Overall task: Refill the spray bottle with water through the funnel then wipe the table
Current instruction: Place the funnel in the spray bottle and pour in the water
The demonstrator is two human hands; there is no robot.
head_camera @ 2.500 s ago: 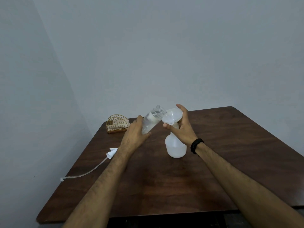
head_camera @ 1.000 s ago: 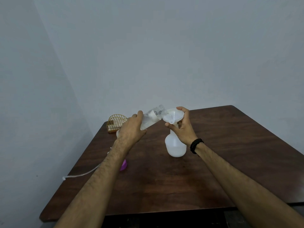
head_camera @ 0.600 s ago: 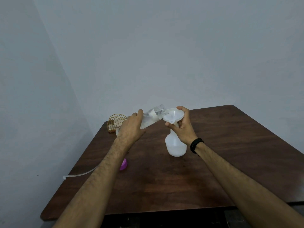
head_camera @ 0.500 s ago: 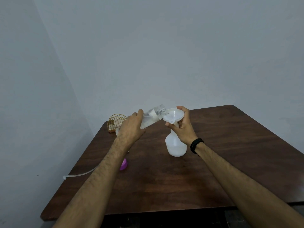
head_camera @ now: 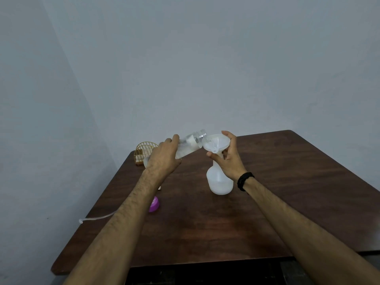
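Note:
A translucent white spray bottle [head_camera: 220, 183] stands uncapped near the middle of the dark wooden table [head_camera: 277, 182]. A white funnel [head_camera: 216, 143] sits in its neck. My right hand [head_camera: 227, 159] grips the funnel's rim and the bottle's neck. My left hand [head_camera: 164, 159] holds a clear water bottle [head_camera: 190, 144] tipped almost flat, its open mouth over the funnel's left rim. A little water lies in the spray bottle's base.
A purple cap [head_camera: 154, 204] lies beside my left forearm. The sprayer's thin white tube [head_camera: 96, 218] hangs past the table's left edge. A gold wire holder [head_camera: 144, 151] stands at the back left corner. Walls close in behind and to the left.
My left hand has tipped the water bottle further down toward the funnel and shifted left, uncovering the purple cap. The right hand has stayed on the funnel.

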